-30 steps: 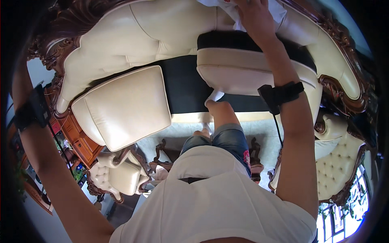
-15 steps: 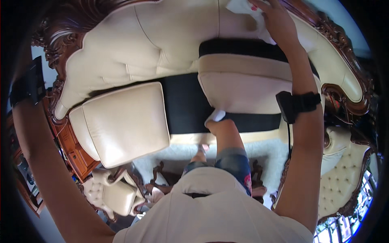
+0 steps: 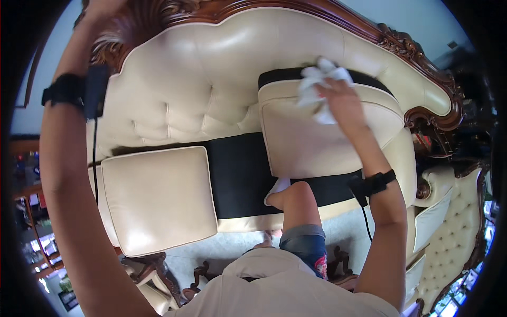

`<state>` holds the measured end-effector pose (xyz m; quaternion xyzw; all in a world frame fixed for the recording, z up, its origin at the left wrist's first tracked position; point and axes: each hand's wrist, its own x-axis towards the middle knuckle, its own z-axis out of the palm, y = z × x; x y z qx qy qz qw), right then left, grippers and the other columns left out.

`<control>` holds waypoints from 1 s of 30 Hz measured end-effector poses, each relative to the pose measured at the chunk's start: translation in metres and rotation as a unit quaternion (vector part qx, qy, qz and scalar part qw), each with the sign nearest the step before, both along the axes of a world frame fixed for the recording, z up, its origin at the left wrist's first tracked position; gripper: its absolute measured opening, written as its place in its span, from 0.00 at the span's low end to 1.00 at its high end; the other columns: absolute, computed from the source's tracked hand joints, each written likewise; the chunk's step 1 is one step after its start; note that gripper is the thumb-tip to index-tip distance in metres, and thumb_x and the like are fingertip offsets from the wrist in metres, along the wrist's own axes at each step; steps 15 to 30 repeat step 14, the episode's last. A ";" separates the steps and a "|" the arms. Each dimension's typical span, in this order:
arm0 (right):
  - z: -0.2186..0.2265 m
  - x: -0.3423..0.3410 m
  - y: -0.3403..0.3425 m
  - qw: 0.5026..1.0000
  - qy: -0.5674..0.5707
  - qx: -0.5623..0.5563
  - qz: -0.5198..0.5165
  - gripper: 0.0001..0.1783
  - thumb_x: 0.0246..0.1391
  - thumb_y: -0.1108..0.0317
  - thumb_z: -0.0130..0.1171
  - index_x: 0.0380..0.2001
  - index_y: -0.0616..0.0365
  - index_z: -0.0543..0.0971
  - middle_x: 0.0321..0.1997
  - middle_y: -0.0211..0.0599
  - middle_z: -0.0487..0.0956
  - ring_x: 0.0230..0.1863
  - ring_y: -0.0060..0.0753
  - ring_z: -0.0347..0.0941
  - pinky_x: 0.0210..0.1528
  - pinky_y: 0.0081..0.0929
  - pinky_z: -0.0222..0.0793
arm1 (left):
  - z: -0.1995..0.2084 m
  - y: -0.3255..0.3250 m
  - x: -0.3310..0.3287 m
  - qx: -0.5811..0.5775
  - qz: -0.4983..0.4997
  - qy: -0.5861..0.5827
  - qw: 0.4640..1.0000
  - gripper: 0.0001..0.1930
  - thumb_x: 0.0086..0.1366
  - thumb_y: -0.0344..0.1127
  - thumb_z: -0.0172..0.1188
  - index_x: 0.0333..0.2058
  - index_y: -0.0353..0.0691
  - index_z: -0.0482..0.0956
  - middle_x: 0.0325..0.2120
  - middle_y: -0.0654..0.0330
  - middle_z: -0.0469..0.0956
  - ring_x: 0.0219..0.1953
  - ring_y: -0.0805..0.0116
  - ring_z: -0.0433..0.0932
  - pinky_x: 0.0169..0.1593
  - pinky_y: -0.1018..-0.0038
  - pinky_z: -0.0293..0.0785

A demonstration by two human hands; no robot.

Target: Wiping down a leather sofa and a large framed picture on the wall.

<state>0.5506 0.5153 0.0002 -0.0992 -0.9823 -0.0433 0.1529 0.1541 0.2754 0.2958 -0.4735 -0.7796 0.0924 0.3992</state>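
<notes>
A crumpled white cloth (image 3: 311,87) is gripped in my right hand (image 3: 343,103), over the upper edge of the cream seat cushion (image 3: 317,150) on the right, which stands tilted on the sofa. The hand and cloth are slightly blurred. My left hand (image 3: 103,8) reaches to the upper left, by the carved dark wood frame (image 3: 153,26) of the sofa. It is smeared and cut by the picture's edge, so its fingers do not show. Between the cushions, my foot in a white sock (image 3: 277,190) rests on the black seat base (image 3: 237,177).
Another cream cushion (image 3: 158,201) lies on the left of the seat. The tufted backrest (image 3: 211,84) rises behind. A tufted armchair (image 3: 454,227) stands at the right, and carved wooden furniture (image 3: 198,277) is near my legs. Shelves (image 3: 34,211) are at the far left.
My right hand has brought the cloth from the upper backrest down to the tilted cushion's edge. My left arm has risen toward the carved frame. The whole view has shifted.
</notes>
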 end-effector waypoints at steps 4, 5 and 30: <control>-0.026 0.085 0.091 0.971 -0.005 0.039 -0.235 0.22 0.54 0.74 0.45 0.52 0.52 0.78 0.56 0.47 0.75 0.56 0.52 0.71 0.57 0.43 0.68 | -0.055 -0.111 0.047 -0.153 -0.064 0.134 0.977 0.23 0.63 0.45 0.59 0.57 0.54 0.73 0.60 0.57 0.69 0.62 0.57 0.66 0.65 0.59 0.58; -0.022 0.088 0.079 0.951 -0.004 -0.038 -0.306 0.21 0.57 0.69 0.45 0.52 0.53 0.77 0.55 0.48 0.76 0.57 0.54 0.70 0.57 0.43 0.68 | -0.071 -0.171 0.046 -0.101 0.007 0.009 0.995 0.26 0.61 0.46 0.61 0.58 0.52 0.73 0.59 0.55 0.68 0.64 0.58 0.63 0.66 0.54 0.54; -0.048 0.219 0.050 0.951 0.000 -0.114 -0.288 0.16 0.54 0.66 0.53 0.44 0.52 0.82 0.49 0.51 0.79 0.51 0.50 0.75 0.53 0.43 0.69 | -0.220 -0.549 0.168 -0.139 0.447 -0.249 0.848 0.39 0.55 0.53 0.65 0.65 0.53 0.63 0.69 0.53 0.51 0.72 0.52 0.43 0.69 0.41 0.35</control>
